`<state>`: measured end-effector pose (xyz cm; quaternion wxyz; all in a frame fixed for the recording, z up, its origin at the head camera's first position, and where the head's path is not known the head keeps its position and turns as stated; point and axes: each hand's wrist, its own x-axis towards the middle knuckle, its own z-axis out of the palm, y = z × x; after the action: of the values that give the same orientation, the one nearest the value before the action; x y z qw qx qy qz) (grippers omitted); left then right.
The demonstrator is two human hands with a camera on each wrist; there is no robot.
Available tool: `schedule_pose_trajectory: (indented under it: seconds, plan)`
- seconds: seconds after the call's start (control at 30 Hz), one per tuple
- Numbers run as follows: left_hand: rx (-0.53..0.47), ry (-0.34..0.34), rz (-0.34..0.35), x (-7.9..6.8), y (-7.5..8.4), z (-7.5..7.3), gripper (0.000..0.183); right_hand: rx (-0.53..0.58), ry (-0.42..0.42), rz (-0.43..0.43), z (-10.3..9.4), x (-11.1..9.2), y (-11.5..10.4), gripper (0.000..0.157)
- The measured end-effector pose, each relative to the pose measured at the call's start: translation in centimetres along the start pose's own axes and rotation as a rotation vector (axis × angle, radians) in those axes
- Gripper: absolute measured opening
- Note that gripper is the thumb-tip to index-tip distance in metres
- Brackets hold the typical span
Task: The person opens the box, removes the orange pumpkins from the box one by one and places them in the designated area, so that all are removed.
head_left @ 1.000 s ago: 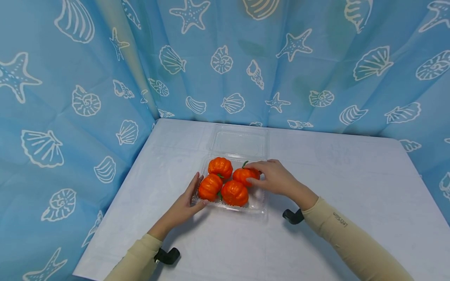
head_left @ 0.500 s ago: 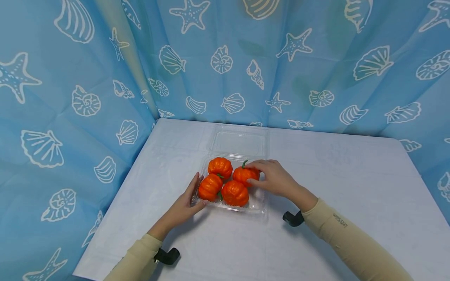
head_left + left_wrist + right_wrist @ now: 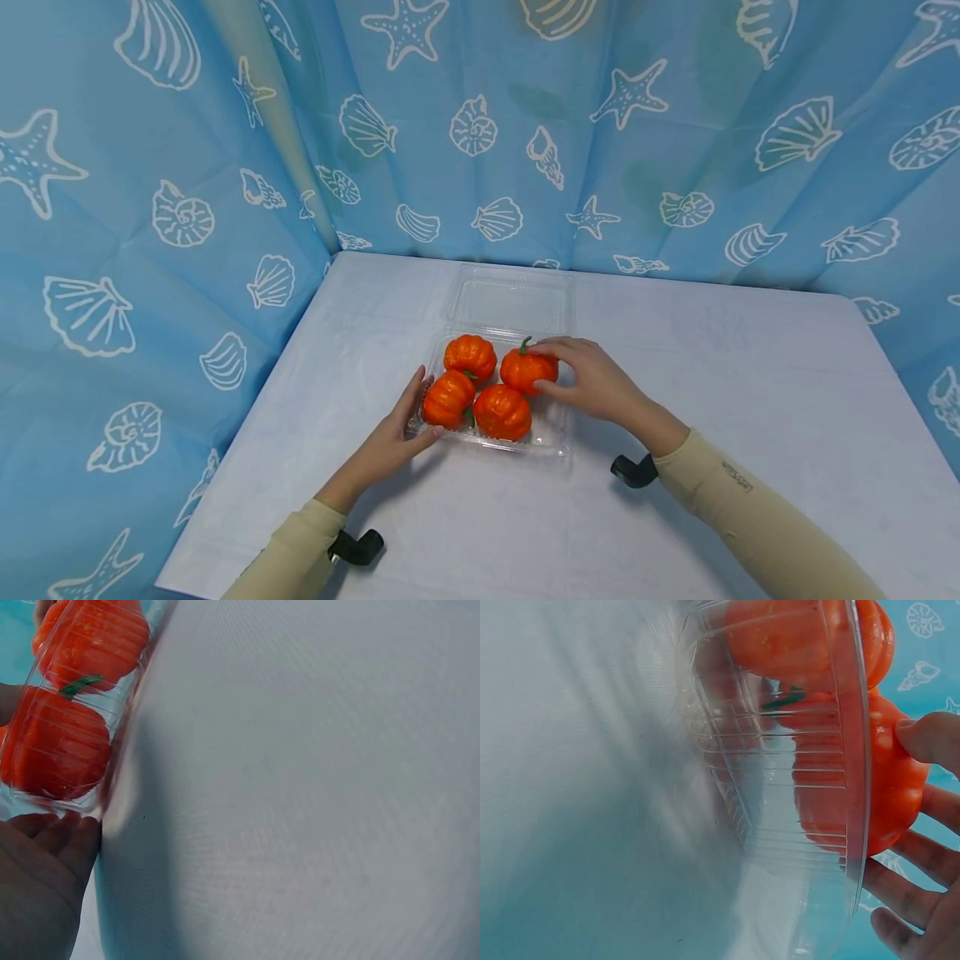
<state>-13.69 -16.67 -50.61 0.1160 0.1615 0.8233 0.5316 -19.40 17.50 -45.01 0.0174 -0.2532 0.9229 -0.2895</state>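
Note:
Several small orange pumpkins sit in a clear plastic clamshell container on the white table. My right hand grips the back-right pumpkin, whose green stem points up; in the right wrist view that pumpkin bulges above the container's rim. My left hand rests against the container's left front corner, its fingers fairly straight along the side and the thumb at the front. Near it lies the front-left pumpkin. Another pumpkin is at the front middle, and one more at the back left.
The container's transparent lid lies folded back flat behind it. White cloth covers the table around the container. A blue curtain with shell and starfish prints hangs along the back and left.
My right hand has shifted slightly up and to the right, and the back-right pumpkin has risen a little with it. My left hand and the other pumpkins have stayed put.

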Motion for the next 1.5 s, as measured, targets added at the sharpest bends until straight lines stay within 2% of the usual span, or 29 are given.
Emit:
schedule_pose_trajectory:
  seconds: [0.6, 1.07, 1.5]
  plan:
    - [0.029, -0.022, -0.011, 0.0, 0.2, 0.0, 0.092, 0.118, 0.091, -0.03, -0.7, -1.3, 1.1, 0.052]
    - [0.043, -0.011, -0.011, 0.0, 0.3, 0.1, 0.092, 0.146, 0.175, -0.063, -1.9, -2.5, 1.9, 0.05]
    - [0.047, -0.012, -0.015, 0.1, 0.3, 0.1, 0.092, 0.125, 0.255, 0.0, -2.9, -3.7, 3.7, 0.052]
